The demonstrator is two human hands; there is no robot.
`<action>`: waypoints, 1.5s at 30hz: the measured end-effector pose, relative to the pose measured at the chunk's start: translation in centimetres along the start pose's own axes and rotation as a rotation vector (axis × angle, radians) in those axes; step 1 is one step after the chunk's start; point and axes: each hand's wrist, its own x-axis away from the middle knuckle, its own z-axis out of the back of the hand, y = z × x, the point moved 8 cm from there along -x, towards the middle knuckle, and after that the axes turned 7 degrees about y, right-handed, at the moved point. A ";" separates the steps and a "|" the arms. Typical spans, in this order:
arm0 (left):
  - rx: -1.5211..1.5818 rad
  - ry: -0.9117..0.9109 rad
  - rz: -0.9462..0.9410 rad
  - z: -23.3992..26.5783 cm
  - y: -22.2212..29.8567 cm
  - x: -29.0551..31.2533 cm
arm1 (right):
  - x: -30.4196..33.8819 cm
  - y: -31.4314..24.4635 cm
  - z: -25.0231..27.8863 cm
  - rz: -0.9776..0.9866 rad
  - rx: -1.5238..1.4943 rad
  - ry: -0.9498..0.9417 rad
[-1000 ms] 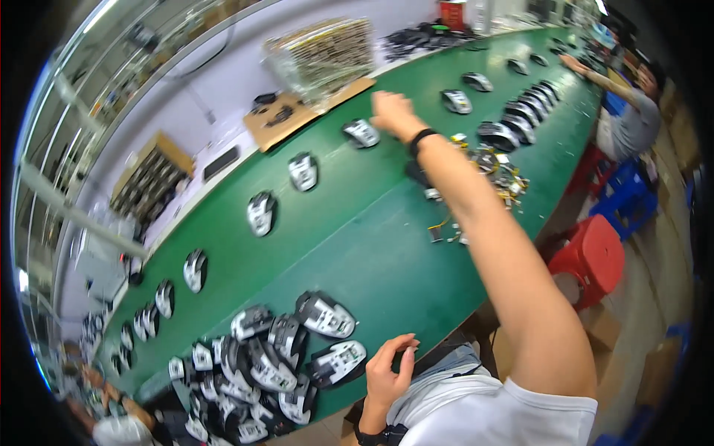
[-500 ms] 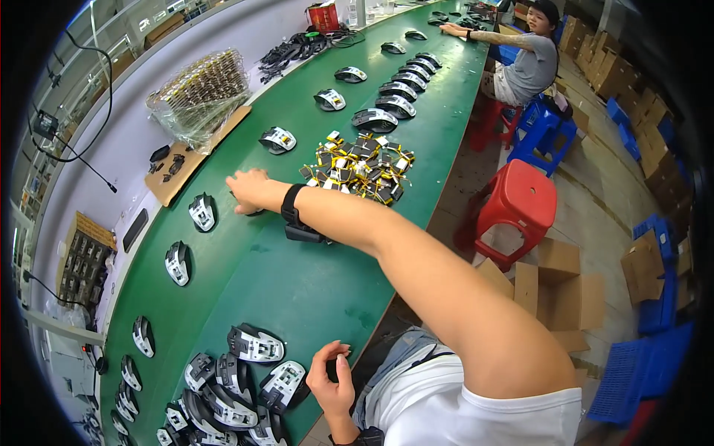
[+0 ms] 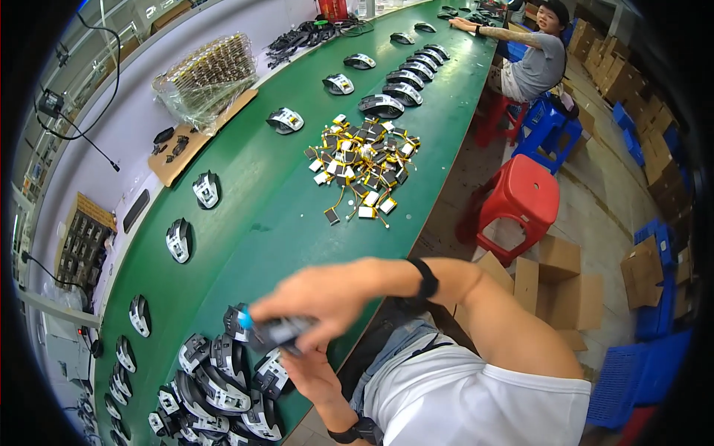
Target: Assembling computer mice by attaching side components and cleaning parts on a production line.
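Right hand (image 3: 321,299): grip closed round a mouse shell (image 3: 281,333); left hand (image 3: 312,377): cannot tell. One underway — shell heap (image 3: 222,392) left on worktop (image 3: 253,249).

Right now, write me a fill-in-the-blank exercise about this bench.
In the right hand is a blurred dark piece with a bright ____ spot beside it.
The left hand has a ____ band at its wrist.
The wired packs lie heaped on a ____ tabletop.
The stool nearest the hands is ____.

Missing: blue; black; green; red.
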 end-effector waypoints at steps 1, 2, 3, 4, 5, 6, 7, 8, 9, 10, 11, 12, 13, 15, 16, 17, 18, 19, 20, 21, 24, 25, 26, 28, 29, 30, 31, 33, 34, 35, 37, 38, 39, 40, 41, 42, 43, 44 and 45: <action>0.010 0.145 -0.076 -0.6 0.9 0.3 | 1.5 -1.0 -1.6 0.038 -0.052 -0.030; -0.048 0.096 -0.027 -1.0 0.7 0.2 | 2.6 -0.7 -2.7 0.041 -0.006 0.044; -0.106 0.052 0.021 -1.2 0.6 0.1 | 2.9 -0.9 -3.0 0.045 0.037 0.115; -0.138 0.089 0.076 -0.1 -0.2 0.1 | 3.4 0.1 -3.7 -0.069 -0.002 0.071; -0.125 0.104 0.087 0.0 -0.7 -0.1 | 4.1 0.4 -3.4 -0.065 -0.020 0.066; -0.112 0.134 0.095 0.4 -1.3 0.0 | 4.6 0.5 -2.1 -0.105 -0.004 0.071; -0.053 0.065 0.142 1.2 -2.1 0.2 | 5.3 0.7 -1.1 -0.142 0.001 0.070; -0.046 -0.075 0.113 -0.3 -1.9 -0.3 | 6.8 0.7 1.5 -0.098 0.224 0.246; -0.034 -0.150 0.107 -1.2 -1.7 -0.3 | 8.1 1.4 3.9 -0.114 0.430 0.349; 0.018 -0.123 0.151 -0.8 -1.9 -0.5 | 8.9 1.8 6.3 -0.211 0.571 0.403; 0.052 -0.111 0.171 -0.3 -1.9 -0.7 | 10.0 2.8 8.5 -0.346 0.602 0.446; 0.087 -0.100 0.184 0.0 -2.0 -0.9 | 10.6 3.2 10.2 -0.377 0.646 0.493; 0.123 -0.089 0.199 0.1 -2.0 -0.8 | 11.1 3.6 11.7 -0.411 0.692 0.540; 0.112 -0.048 0.210 0.2 -1.7 -1.0 | 11.9 5.0 13.6 -0.483 0.693 0.582; 0.111 -0.045 0.209 0.1 -1.8 -1.1 | 11.9 5.5 13.9 -0.454 0.678 0.587; 0.112 -0.036 0.202 0.2 -1.9 -0.9 | 11.5 6.2 13.9 -0.449 0.672 0.579; 0.091 -0.068 0.198 0.1 -2.0 -1.1 | 10.8 7.3 13.8 -0.464 0.706 0.533; 0.069 -0.099 0.200 0.1 -2.0 -0.8 | 10.4 8.3 13.4 -0.485 0.739 0.487; 0.078 -0.097 0.212 0.1 -2.0 -0.8 | 9.6 9.1 13.5 -0.458 0.801 0.499; 0.076 -0.093 0.212 0.1 -1.9 -0.7 | 8.8 10.0 13.5 -0.460 0.849 0.510; 0.030 -0.118 0.205 0.2 -1.9 -0.5 | 8.0 10.6 10.1 -0.467 0.901 0.408; 0.031 -0.110 0.198 0.3 -1.9 -0.6 | 7.9 10.2 8.3 -0.450 0.939 0.350; 0.035 -0.119 0.189 0.3 -2.0 -0.6 | 7.6 9.2 6.3 -0.371 0.934 0.299; 0.038 -0.118 0.184 0.3 -2.0 -0.5 | 7.2 7.4 3.3 -0.238 0.824 0.280; 0.039 -0.101 0.182 0.3 -1.9 -0.6 | 7.0 6.7 2.4 -0.202 0.750 0.276; 0.036 -0.109 0.190 0.0 -1.9 -0.5 | 7.2 6.3 2.4 -0.197 0.741 0.266; 0.029 -0.119 0.200 0.0 -2.0 -0.6 | 7.8 6.5 3.0 -0.265 0.630 0.322; 0.039 -0.151 0.207 -0.3 -1.9 -0.7 | 8.4 5.9 4.7 -0.289 0.609 0.472; 0.041 -0.148 0.205 -0.4 -1.8 -0.7 | 8.6 5.8 5.8 -0.360 0.613 0.544; 0.042 -0.145 0.203 -0.3 -1.7 -0.5 | 8.8 6.0 6.6 -0.432 0.618 0.616; 0.023 -0.133 0.197 -0.2 -1.5 -0.7 | 8.8 7.1 7.2 -0.514 0.573 0.659; 0.074 -0.155 0.208 -0.2 -1.5 -0.7 | 9.0 7.9 7.6 -0.596 0.531 0.704; 0.128 -0.181 0.221 -0.4 -1.6 -0.7 | 8.6 8.5 7.5 -0.595 0.534 0.703; 0.130 -0.181 0.222 -0.5 -1.7 -0.6 | 8.4 9.5 7.0 -0.632 0.525 0.709; 0.127 -0.166 0.221 -0.4 -1.8 -0.6 | 8.4 10.5 6.5 -0.669 0.517 0.716; 0.122 -0.149 0.214 -0.3 -1.6 -0.8 | 7.7 11.2 5.8 -0.616 0.504 0.687; 0.122 -0.148 0.209 -0.2 -1.6 -0.7 | 7.6 11.5 5.4 -0.611 0.503 0.685; 0.095 -0.139 0.199 -0.2 -1.6 -0.6 | 7.6 11.6 5.0 -0.590 0.467 0.700; 0.069 -0.125 0.192 0.0 -1.6 -0.4 | 7.4 11.4 4.5 -0.573 0.427 0.709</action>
